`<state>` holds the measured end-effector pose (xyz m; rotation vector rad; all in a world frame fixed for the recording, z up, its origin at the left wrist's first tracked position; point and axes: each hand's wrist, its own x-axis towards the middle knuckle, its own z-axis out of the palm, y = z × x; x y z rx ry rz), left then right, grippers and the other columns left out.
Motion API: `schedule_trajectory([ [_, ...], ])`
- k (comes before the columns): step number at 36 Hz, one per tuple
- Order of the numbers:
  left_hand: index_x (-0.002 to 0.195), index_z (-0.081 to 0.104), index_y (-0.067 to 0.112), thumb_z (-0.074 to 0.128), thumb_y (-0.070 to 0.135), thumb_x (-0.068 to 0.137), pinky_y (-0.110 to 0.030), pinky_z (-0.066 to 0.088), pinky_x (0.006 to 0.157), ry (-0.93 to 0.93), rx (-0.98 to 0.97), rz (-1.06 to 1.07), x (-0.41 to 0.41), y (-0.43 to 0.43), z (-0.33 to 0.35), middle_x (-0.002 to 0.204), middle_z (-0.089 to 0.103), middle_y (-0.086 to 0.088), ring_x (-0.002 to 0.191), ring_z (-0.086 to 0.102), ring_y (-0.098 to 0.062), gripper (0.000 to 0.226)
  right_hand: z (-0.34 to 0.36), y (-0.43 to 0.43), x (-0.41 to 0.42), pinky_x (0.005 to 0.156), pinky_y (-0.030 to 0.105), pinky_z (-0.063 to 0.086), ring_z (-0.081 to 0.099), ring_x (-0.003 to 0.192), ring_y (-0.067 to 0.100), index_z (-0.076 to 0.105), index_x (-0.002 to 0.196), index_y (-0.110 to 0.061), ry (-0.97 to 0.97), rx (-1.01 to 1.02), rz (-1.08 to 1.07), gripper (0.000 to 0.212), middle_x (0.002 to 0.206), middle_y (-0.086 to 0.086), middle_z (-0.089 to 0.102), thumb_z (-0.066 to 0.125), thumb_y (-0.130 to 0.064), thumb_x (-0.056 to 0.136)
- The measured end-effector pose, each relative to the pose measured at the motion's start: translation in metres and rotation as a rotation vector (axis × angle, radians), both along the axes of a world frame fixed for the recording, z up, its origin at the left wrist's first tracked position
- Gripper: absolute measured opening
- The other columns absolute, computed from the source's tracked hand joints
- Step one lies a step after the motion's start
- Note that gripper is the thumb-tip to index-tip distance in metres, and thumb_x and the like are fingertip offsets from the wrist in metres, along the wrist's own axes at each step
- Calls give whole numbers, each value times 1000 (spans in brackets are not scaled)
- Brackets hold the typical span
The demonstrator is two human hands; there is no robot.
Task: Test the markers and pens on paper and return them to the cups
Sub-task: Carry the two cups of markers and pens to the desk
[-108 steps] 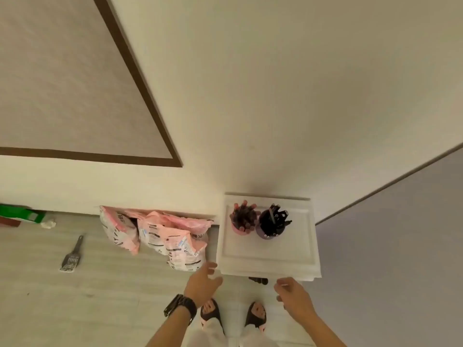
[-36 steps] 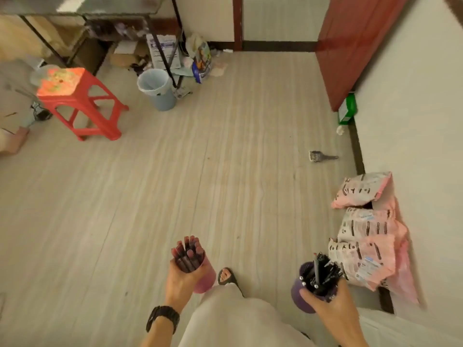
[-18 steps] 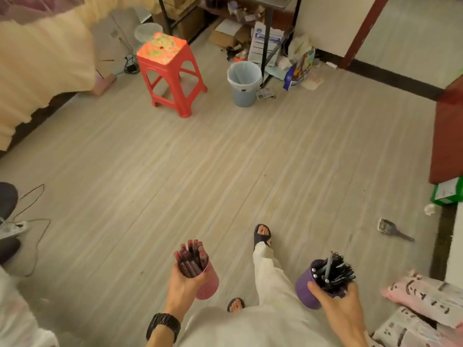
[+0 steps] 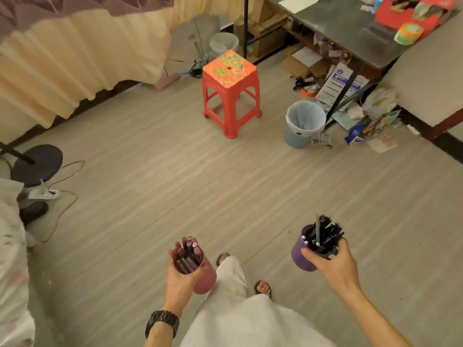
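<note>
Head view: pink cup (image 4: 207, 278) sits in left grip (image 4: 181, 280).

Bare floor (image 4: 225, 191) lies ahead. A red stool (image 4: 229, 68) stands at 12 o'clock, a bin (image 4: 297, 137) at 1 o'clock.

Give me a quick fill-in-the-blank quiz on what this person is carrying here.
The left hand holds the marker cup, which is ____.
The right hand holds the pen cup, which is ____.
The watch sits on the ____ wrist.
The legs of the stool are ____.
Missing words: pink, purple, left, red.
</note>
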<state>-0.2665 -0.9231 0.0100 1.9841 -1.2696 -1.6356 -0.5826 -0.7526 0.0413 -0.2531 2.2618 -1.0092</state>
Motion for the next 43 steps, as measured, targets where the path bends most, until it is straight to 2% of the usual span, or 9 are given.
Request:
schedule_trajectory([
  [3,116,55,26,91,9,70,-31,51,84,31,22,5,-35,-38,-4,103,67,13,95,63,-9,61,0,-54,-38,59,1,41,60,79,-21,55,94,-32,19,-38,-11,52,95,-19,66,97,-24,63],
  [6,107,56,32,90,3,70,-15,51,72,49,7,-10,-71,-85,-13,93,71,18,88,65,4,58,-8,-102,-66,59,1,42,59,79,-21,56,95,-31,-1,-52,-35,52,95,-16,67,97,-24,63],
  [10,120,56,22,92,9,69,-30,53,87,64,30,-87,-121,-158,-13,110,69,9,104,65,-10,64,-12,-152,-91,59,5,43,60,79,-20,56,98,-29,-25,-29,-90,52,96,-15,67,96,-22,65],
  [16,106,56,33,95,17,66,-22,51,74,90,-6,-198,-198,-282,3,104,67,16,96,63,0,59,-22,-214,-125,79,33,45,66,91,21,61,106,-23,-44,59,-202,60,99,-2,72,99,-27,60],
  [20,126,53,21,95,26,67,-27,52,74,68,-35,-314,-253,-358,19,112,66,9,100,63,-10,73,-28,-251,-153,85,33,44,66,91,19,61,111,-23,-69,51,-311,66,102,-1,72,100,-22,57],
  [26,125,51,27,94,22,68,-19,51,73,106,-81,-373,-333,-442,27,113,66,13,101,63,-2,71,-47,-317,-205,94,41,50,68,99,26,61,113,-18,-118,44,-403,66,107,6,73,99,-25,59],
  [37,109,56,30,93,13,66,-20,49,68,70,-27,-263,-454,-552,20,105,69,10,94,65,-2,59,-56,-479,-358,87,40,53,69,93,20,59,101,-23,-152,47,-275,59,102,0,73,99,-30,57],
  [40,101,56,32,92,9,68,-14,47,62,60,-14,-238,-483,-584,19,100,70,12,84,66,3,54,-42,-529,-405,67,19,47,65,86,0,61,103,-24,-139,7,-211,57,98,-9,72,98,-29,60],
  [43,101,55,33,93,12,67,-17,48,64,51,-4,-230,-514,-617,21,99,69,14,86,67,1,56,-22,-578,-449,68,14,43,62,90,-6,60,114,-26,-116,-50,-184,64,102,-14,70,97,-31,62],
])
